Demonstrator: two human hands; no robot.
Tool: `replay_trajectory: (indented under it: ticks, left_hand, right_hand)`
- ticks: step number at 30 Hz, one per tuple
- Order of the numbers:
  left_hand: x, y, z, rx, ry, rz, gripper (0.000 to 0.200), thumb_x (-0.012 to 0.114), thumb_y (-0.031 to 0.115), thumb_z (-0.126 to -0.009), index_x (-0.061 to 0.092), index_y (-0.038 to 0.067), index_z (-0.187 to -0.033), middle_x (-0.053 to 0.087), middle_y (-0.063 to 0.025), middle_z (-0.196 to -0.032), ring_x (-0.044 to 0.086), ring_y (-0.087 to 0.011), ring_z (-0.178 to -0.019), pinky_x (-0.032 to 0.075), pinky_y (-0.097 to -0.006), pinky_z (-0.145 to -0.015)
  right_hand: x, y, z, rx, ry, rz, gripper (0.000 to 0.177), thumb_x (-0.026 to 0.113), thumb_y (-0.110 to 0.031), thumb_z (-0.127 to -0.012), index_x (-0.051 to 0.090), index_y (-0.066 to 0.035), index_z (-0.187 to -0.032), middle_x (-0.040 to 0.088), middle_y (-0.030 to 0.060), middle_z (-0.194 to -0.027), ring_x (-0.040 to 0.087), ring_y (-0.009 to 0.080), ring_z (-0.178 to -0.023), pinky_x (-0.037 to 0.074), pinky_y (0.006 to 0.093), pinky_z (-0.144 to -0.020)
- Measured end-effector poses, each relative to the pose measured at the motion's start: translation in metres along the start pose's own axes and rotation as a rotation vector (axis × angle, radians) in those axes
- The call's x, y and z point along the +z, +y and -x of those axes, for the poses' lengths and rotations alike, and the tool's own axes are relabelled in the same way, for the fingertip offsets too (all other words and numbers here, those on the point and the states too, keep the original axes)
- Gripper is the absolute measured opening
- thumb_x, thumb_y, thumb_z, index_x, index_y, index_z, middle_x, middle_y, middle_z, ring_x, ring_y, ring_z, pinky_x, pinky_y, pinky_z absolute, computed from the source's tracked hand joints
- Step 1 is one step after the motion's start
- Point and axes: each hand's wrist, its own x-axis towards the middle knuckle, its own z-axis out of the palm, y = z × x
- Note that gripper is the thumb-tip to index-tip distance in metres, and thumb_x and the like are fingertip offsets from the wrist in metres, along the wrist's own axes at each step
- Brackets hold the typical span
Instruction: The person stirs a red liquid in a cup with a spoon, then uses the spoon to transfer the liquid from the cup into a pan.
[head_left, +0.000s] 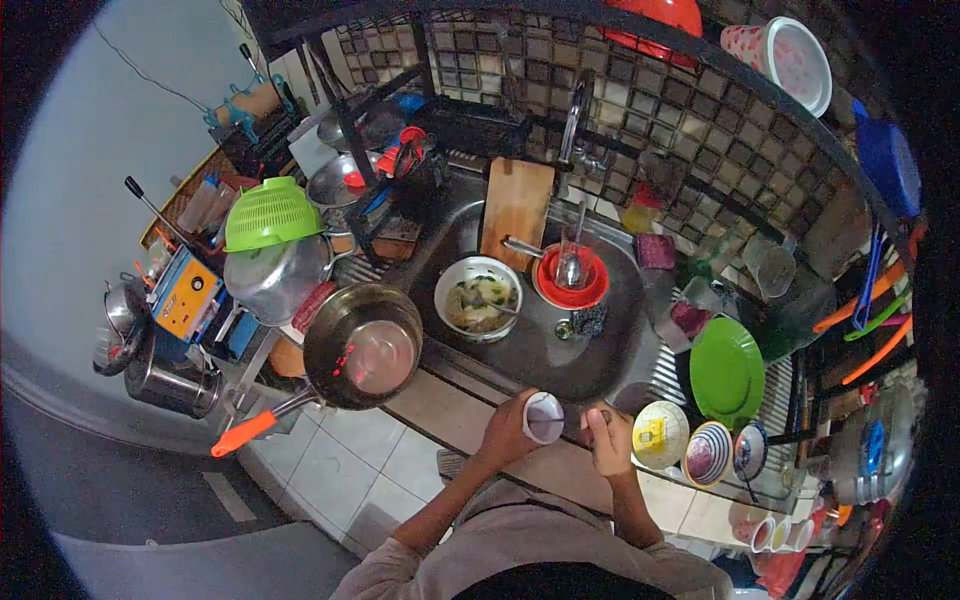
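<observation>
My left hand (508, 432) is wrapped round a small white cup (544, 419), its mouth tilted up toward me at the front edge of the sink. To its right, my right hand (610, 440) is closed, thumb over fingers; I cannot tell what it grips. Beyond both hands lies the metal sink (575, 375). In it stand a white pot (447, 318) with food scraps and a spoon, and a red bowl (590, 298) holding a clear glass (570, 240). Right of my right hand is a patterned bowl (660, 420) with a yellow patch.
A frying pan (330, 335) with an orange handle sits at the left. Behind it is a green colander (275, 215) over a metal pot. A cutting board (517, 200) leans at the sink's back, near the faucet (575, 120). A green plate (727, 370) stands on the right.
</observation>
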Motion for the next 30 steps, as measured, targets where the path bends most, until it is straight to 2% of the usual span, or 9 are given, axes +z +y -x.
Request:
replay_trajectory:
  ticks: [3,7,9,12,15,22,25,28,30]
  left_hand:
    - [-0.002,0.003,-0.002,-0.017,-0.028,0.014,0.067,0.075,0.021,-0.053,0.042,0.007,-0.110,0.052,-0.0137,-0.101,0.052,-0.0305,-0.092,0.042,-0.0382,-0.078]
    - [-0.002,0.004,0.000,0.045,0.019,-0.033,0.067,0.075,0.021,-0.053,0.042,0.008,-0.110,0.053,-0.0135,-0.101,0.053,-0.0303,-0.091,0.043,-0.0380,-0.077]
    - [-0.002,0.003,-0.001,-0.034,-0.023,-0.005,0.066,0.075,0.021,-0.053,0.042,0.008,-0.110,0.053,-0.0133,-0.100,0.053,-0.0305,-0.090,0.043,-0.0377,-0.076]
    - [-0.001,0.001,0.000,0.048,0.011,-0.021,0.066,0.075,0.021,-0.053,0.042,0.008,-0.109,0.054,-0.0133,-0.099,0.053,-0.0309,-0.089,0.043,-0.0378,-0.076]
    - [0.005,-0.008,0.000,-0.027,-0.015,0.088,0.068,0.075,0.021,-0.053,0.041,0.009,-0.110,0.053,-0.0133,-0.099,0.053,-0.0310,-0.089,0.043,-0.0380,-0.076]
    - [0.000,0.000,0.000,0.042,0.002,0.008,0.068,0.075,0.022,-0.054,0.040,0.008,-0.111,0.053,-0.0134,-0.099,0.052,-0.0313,-0.089,0.043,-0.0379,-0.076]
    - [-0.001,0.001,-0.001,-0.002,-0.019,0.003,0.068,0.075,0.022,-0.054,0.040,0.008,-0.111,0.053,-0.0134,-0.098,0.052,-0.0315,-0.089,0.042,-0.0378,-0.076]
    - [0.000,0.000,-0.001,0.001,-0.034,-0.044,0.068,0.075,0.022,-0.053,0.041,0.008,-0.111,0.053,-0.0131,-0.097,0.053,-0.0313,-0.089,0.042,-0.0378,-0.076]
    - [0.001,-0.004,-0.001,-0.053,-0.051,0.061,0.068,0.075,0.022,-0.053,0.041,0.008,-0.110,0.054,-0.0129,-0.097,0.053,-0.0311,-0.088,0.042,-0.0377,-0.076]
  right_hand:
    - [0.000,0.001,-0.002,-0.077,-0.026,0.164,0.025,0.042,-0.019,-0.084,0.050,-0.002,-0.068,0.047,0.0081,-0.055,0.048,0.0172,-0.049,0.039,0.0274,-0.050]
    - [-0.001,0.000,0.000,0.013,-0.048,0.060,0.024,0.043,-0.018,-0.084,0.050,-0.002,-0.068,0.048,0.0097,-0.056,0.050,0.0210,-0.050,0.039,0.0285,-0.052]
    - [0.001,0.001,-0.002,-0.122,-0.007,0.165,0.024,0.042,-0.018,-0.084,0.051,-0.002,-0.068,0.048,0.0103,-0.057,0.049,0.0224,-0.050,0.040,0.0288,-0.052]
    - [-0.001,0.000,-0.001,-0.057,-0.048,0.105,0.024,0.042,-0.017,-0.084,0.051,-0.002,-0.068,0.048,0.0105,-0.057,0.049,0.0219,-0.050,0.040,0.0288,-0.052]
    - [0.001,0.003,-0.001,-0.126,-0.006,0.142,0.023,0.042,-0.016,-0.084,0.051,-0.002,-0.068,0.048,0.0101,-0.057,0.049,0.0207,-0.050,0.040,0.0287,-0.052]
    - [0.000,0.002,0.000,-0.050,-0.013,0.073,0.024,0.043,-0.017,-0.084,0.050,-0.002,-0.067,0.048,0.0097,-0.056,0.049,0.0207,-0.049,0.039,0.0287,-0.051]
    - [0.000,0.000,-0.002,-0.084,-0.039,0.165,0.025,0.043,-0.018,-0.084,0.051,-0.002,-0.068,0.048,0.0089,-0.056,0.049,0.0187,-0.049,0.039,0.0278,-0.051]
    - [0.001,0.000,-0.001,-0.047,-0.005,0.057,0.025,0.043,-0.019,-0.084,0.051,-0.002,-0.068,0.049,0.0087,-0.056,0.049,0.0192,-0.049,0.040,0.0275,-0.051]
    - [0.002,0.001,-0.002,-0.101,-0.004,0.148,0.026,0.044,-0.020,-0.084,0.051,-0.002,-0.067,0.049,0.0093,-0.055,0.049,0.0201,-0.049,0.039,0.0279,-0.051]
